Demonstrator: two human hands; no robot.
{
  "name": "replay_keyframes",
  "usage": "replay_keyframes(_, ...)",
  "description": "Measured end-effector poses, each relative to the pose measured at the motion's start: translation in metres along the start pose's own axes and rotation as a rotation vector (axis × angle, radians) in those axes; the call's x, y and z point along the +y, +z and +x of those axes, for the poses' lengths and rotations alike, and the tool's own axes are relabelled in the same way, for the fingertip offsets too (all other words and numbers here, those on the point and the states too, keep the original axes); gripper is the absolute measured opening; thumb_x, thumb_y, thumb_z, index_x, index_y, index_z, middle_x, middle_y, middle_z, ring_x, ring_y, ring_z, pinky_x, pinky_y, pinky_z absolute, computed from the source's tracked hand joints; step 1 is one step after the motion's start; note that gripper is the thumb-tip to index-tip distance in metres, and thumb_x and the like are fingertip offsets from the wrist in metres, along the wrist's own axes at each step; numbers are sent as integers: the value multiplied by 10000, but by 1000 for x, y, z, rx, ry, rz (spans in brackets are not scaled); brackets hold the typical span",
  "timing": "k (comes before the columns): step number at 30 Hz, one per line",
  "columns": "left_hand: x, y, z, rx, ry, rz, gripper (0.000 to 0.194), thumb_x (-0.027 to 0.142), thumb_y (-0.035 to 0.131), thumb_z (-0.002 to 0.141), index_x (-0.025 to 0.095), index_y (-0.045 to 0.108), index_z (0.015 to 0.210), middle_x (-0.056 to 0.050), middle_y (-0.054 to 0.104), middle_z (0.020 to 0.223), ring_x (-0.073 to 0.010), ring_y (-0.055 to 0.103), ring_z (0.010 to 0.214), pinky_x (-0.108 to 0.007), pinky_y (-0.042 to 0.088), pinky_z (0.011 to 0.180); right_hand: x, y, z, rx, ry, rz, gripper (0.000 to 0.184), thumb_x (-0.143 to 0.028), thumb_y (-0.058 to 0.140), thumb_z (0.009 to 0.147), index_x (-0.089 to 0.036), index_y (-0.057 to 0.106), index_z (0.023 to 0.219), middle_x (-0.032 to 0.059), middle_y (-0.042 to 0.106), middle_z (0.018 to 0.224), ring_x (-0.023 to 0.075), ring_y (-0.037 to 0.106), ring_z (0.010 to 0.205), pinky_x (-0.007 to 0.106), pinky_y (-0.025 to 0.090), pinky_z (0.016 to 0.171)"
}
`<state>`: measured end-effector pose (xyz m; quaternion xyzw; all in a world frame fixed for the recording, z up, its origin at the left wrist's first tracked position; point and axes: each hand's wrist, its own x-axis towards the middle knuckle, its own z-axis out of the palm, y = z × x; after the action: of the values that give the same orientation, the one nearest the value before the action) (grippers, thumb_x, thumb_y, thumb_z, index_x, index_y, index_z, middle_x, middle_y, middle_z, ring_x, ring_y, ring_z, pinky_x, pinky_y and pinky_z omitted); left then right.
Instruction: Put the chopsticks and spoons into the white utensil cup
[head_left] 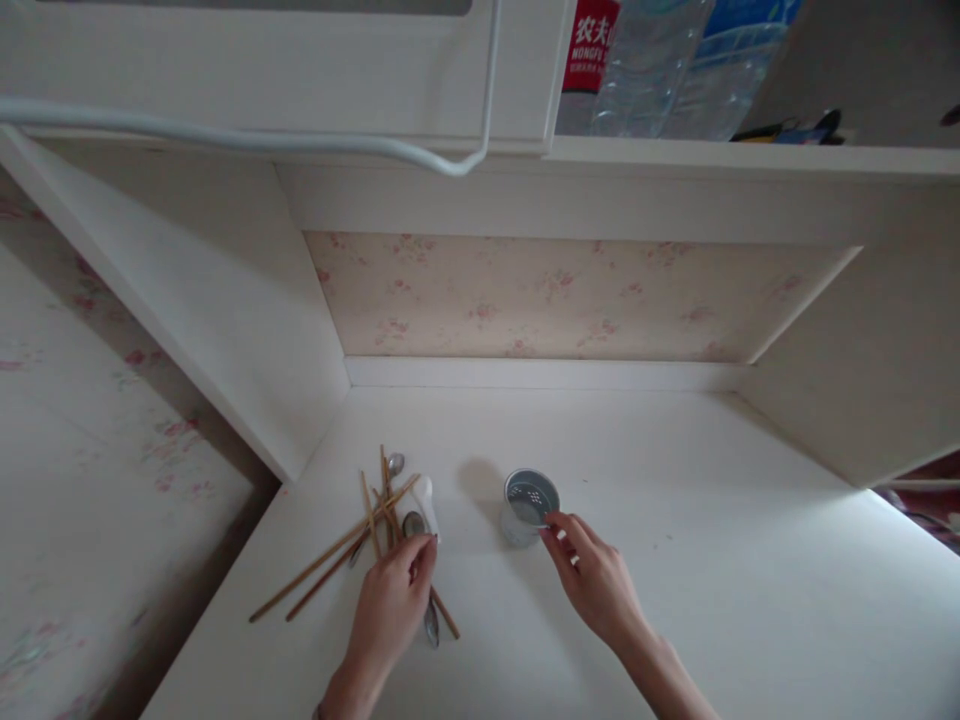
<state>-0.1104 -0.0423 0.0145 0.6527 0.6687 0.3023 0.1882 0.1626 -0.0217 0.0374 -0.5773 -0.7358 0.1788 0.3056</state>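
Note:
A small grey utensil holder [519, 522] with holes in its bottom stands on the white desk. My right hand [596, 580] pinches its near right rim between thumb and fingers. To the left lies a loose, crossed pile of wooden chopsticks [319, 568] and metal spoons. One spoon [396, 463] shows its bowl at the far end; another spoon [431, 625] pokes out below my fingers. A white spoon [425, 502] lies at the pile's right side. Over the near part of the pile, my left hand [394, 595] is closed, its fingertips together; what they hold is hidden.
The white desk [675, 600] runs up to a back panel with floral wallpaper [517, 300]. Side panels rise left and right. Overhead is a shelf [750, 152] with plastic water bottles [652, 70]. A white cable [300, 140] hangs across the upper left.

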Motion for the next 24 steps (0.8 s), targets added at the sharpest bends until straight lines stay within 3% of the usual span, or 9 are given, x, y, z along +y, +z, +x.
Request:
replay_keyframes(5, -34, -34, 11, 33, -208, 229, 318, 469, 388, 913, 258, 626, 896, -17, 744, 842, -210, 703, 779, -277, 488, 661, 1, 4, 1, 25, -3, 96, 261, -383, 400, 959, -245, 553, 1120, 37, 675, 890, 130, 662, 639, 204, 512, 540)
replay_keyframes(9, -50, -51, 20, -77, -300, 414, 350, 485, 357, 907, 253, 605, 825, -42, 741, 817, -260, 702, 788, -300, 451, 621, 7, 11, -5, 104, 19, 202, 295, -389, 433, 940, -230, 555, 1156, 31, 650, 801, 121, 614, 589, 173, 489, 445)
replay_keyframes(14, -46, -45, 30, -190, -366, 506, 403, 507, 335, 900, 231, 625, 865, -96, 738, 861, -296, 694, 846, -326, 446, 658, 31, 25, -20, 241, 180, 309, 339, -472, 491, 894, -202, 584, 1076, 17, 624, 705, 134, 592, 568, 170, 446, 387)
replay_keyframes(19, -38, -38, 36, -232, -373, 523, 427, 514, 317, 898, 224, 628, 854, -109, 732, 853, -308, 687, 845, -336, 438, 674, 56, 32, -30, 170, 318, 380, 379, -517, 476, 890, -201, 562, 1080, -13, 602, 668, 130, 540, 502, 221, 451, 473)
replay_keyframes(24, -29, -42, 38, -228, -396, 488, 396, 468, 333, 897, 229, 644, 845, -94, 737, 872, -293, 680, 890, -309, 428, 678, 58, 32, -29, 135, 345, 441, 379, -520, 463, 893, -201, 553, 1076, -19, 583, 665, 136, 522, 523, 230, 419, 497)
